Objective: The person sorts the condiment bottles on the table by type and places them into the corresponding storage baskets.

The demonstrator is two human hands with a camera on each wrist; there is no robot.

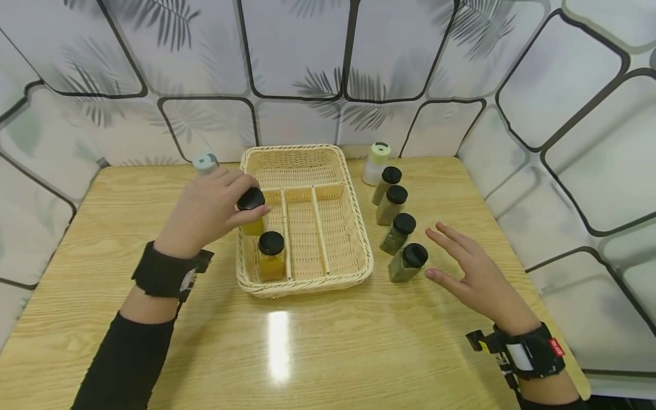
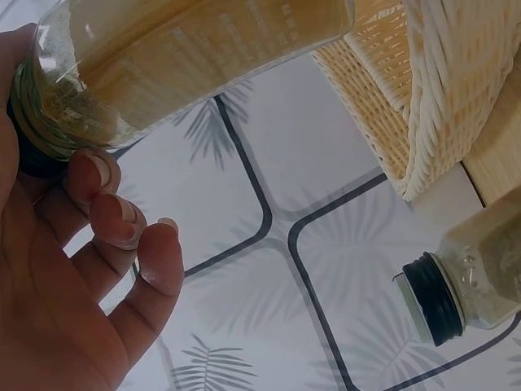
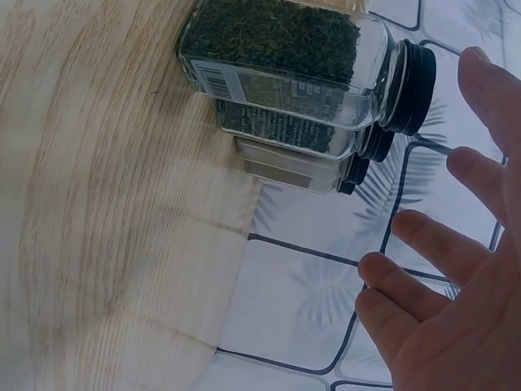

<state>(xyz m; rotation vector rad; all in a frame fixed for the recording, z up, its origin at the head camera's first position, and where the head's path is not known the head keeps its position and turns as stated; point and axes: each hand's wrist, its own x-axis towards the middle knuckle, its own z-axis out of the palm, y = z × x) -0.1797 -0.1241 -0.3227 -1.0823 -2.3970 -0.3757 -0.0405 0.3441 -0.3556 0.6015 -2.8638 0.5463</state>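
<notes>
My left hand (image 1: 207,208) grips a yellow jar (image 1: 253,228) at the left compartment of the basket (image 1: 318,283), probably placing it; next I should settle and release it. My right hand (image 1: 468,273), spread and empty, hovers beside a green jar (image 1: 402,270).

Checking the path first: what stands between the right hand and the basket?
In the head view, the front green jar and the next green jar stand between them.

No legible text (a barcode (image 3: 216,80), faint print (image 3: 305,102) on the herb jar (image 3: 277,45))
</notes>
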